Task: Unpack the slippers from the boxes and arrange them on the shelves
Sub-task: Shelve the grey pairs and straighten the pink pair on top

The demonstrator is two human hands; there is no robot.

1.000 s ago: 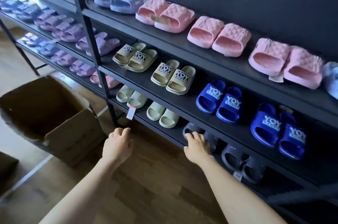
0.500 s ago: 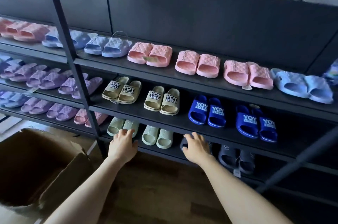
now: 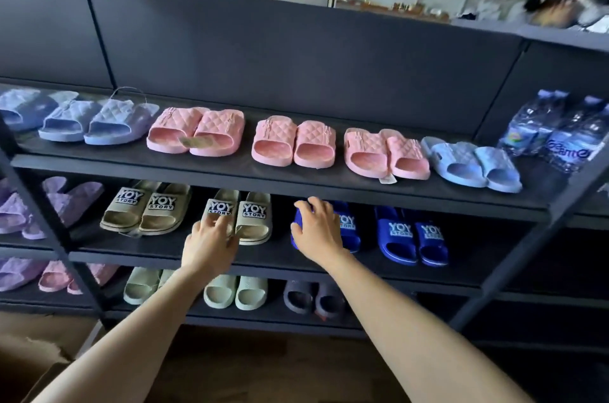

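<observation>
Head view: on the middle shelf (image 3: 164, 251), the left hand (image 3: 211, 246) lies over a beige slipper (image 3: 220, 206), grip unclear, while the right hand (image 3: 318, 231) curls around a blue slipper (image 3: 298, 217).

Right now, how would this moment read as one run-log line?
left hand: touches beige slipper | right hand: covers blue slipper | place: middle shelf | grip: unclear

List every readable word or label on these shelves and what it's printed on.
"YOY STORY": patch on each strap of the beige rubber slippers, both pairs.
"YOY STORY": white print on the straps of the royal-blue rubber slippers, both pairs.
Blue script on the shrink-wrapped pack of clear water bottles: blurred, unreadable.
Paper tag on the pink quilted slippers: too small to read.
</observation>
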